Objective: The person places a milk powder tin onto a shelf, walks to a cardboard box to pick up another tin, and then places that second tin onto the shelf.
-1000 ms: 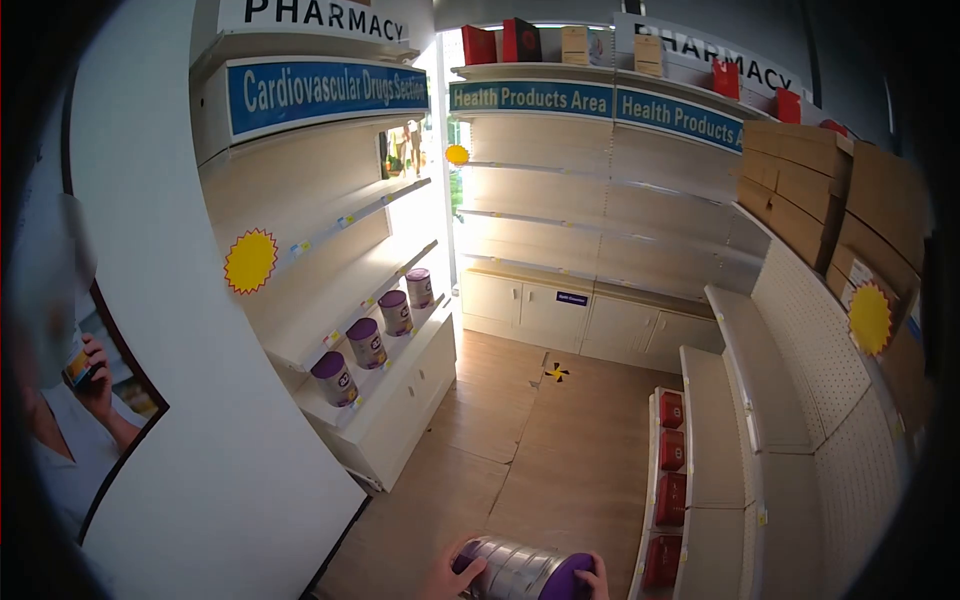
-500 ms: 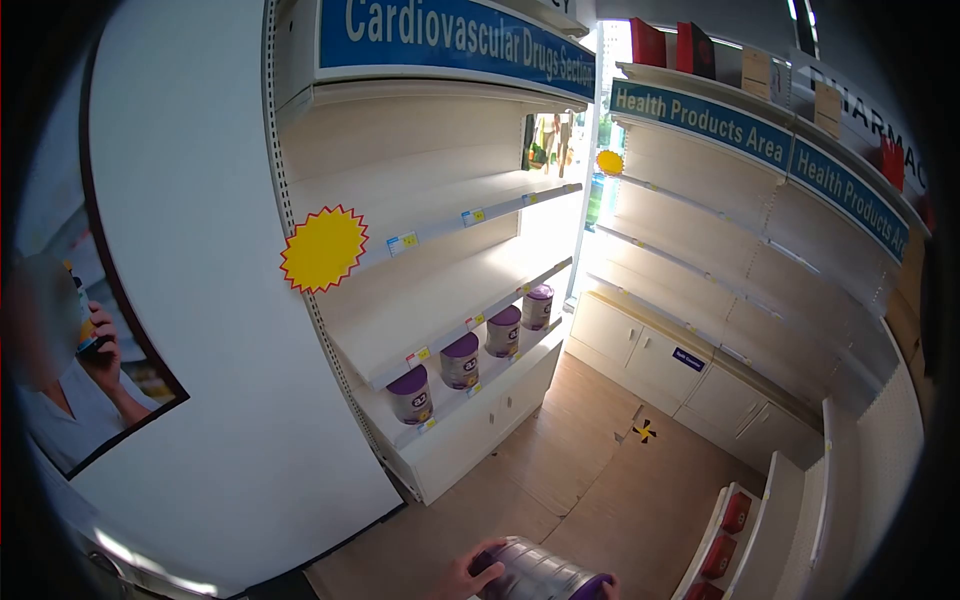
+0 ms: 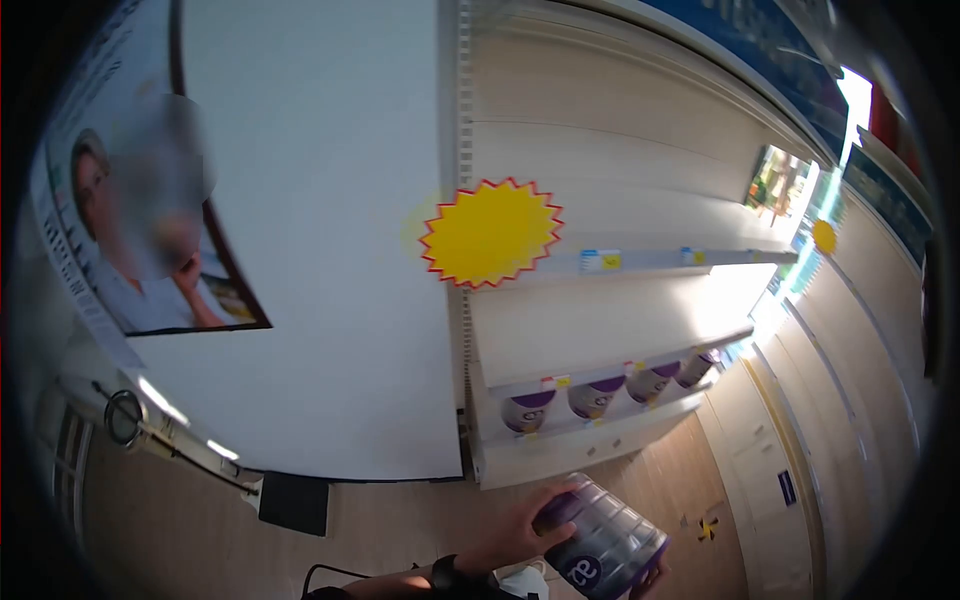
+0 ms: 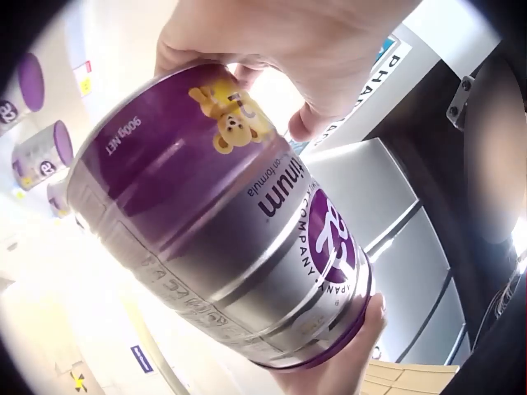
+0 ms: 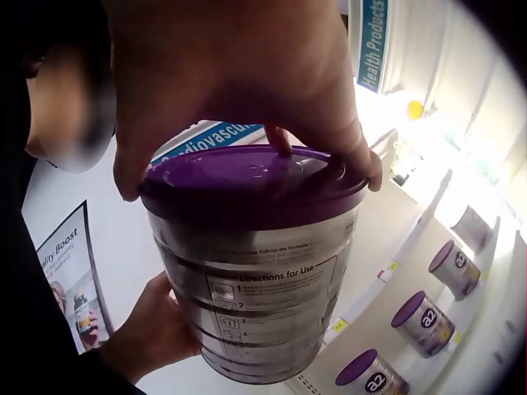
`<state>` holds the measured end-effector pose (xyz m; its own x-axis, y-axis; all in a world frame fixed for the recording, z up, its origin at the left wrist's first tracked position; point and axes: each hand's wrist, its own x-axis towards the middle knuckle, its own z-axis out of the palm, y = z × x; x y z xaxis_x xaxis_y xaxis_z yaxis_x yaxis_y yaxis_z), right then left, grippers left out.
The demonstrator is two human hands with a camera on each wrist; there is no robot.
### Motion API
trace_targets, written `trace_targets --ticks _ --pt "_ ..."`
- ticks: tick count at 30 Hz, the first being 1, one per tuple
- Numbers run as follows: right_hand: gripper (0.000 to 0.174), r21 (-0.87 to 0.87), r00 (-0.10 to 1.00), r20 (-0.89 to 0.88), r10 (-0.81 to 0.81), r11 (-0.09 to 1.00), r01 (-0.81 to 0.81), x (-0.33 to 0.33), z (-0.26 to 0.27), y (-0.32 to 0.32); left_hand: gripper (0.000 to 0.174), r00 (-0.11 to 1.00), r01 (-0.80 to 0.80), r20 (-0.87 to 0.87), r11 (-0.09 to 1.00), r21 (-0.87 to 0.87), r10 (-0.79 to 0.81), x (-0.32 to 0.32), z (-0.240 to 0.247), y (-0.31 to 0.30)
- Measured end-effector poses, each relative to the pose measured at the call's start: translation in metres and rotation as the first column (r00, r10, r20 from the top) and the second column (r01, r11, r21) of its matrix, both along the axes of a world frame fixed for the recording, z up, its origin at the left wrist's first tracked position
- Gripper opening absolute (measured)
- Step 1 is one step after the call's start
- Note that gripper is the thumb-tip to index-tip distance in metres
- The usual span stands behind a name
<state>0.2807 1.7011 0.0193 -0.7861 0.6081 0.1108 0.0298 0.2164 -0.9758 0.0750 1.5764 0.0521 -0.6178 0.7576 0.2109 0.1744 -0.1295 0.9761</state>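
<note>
A silver and purple tin of milk formula (image 3: 605,535) lies tilted between both hands, low in the head view. My left hand (image 3: 525,532) grips its base end, thumb across the side. At the other end my right hand (image 3: 650,580), mostly hidden behind the tin in the head view, holds the purple lid (image 5: 247,185); in the right wrist view its fingers spread over the lid's rim. The left wrist view shows the tin's bear picture and round logo (image 4: 332,234). Printed directions face the right wrist camera.
Several similar tins (image 3: 596,398) line the low shelf (image 3: 630,437) ahead, with price tags above them. A white panel (image 3: 330,250) with a poster stands on the left. On the floor are a black flat base (image 3: 293,503) and a yellow-black marker (image 3: 708,529).
The head view has swung left, so the shelf and floor marker shift right. Both hands keep hold of the tin, which has turned so its round logo shows.
</note>
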Motion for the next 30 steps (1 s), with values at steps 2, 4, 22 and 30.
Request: trace_targets --ticks 2,4,22,30 --pt "0.115 0.001 0.972 -0.021 0.235 0.972 -0.235 -0.047 -0.018 0.035 0.05 0.99 -0.113 -0.085 0.993 0.016 0.114 -0.005 -0.005 0.015" --pt "0.115 0.028 0.893 -0.037 0.449 0.893 -0.448 -0.09 -0.03 0.062 0.053 0.96 -0.247 -0.15 0.968 -0.05 0.238 -0.008 -0.001 0.027" --pt "0.083 0.088 0.709 -0.156 0.688 0.725 -0.683 -0.237 0.045 0.206 0.06 0.682 -0.673 0.379 0.739 -0.01 0.626 -0.039 0.0 0.126" --pt "0.086 -0.189 0.832 -0.155 0.533 0.811 -0.554 -0.293 0.072 0.235 0.041 0.668 -0.743 0.279 0.601 0.295 0.69 -0.091 -0.007 0.102"
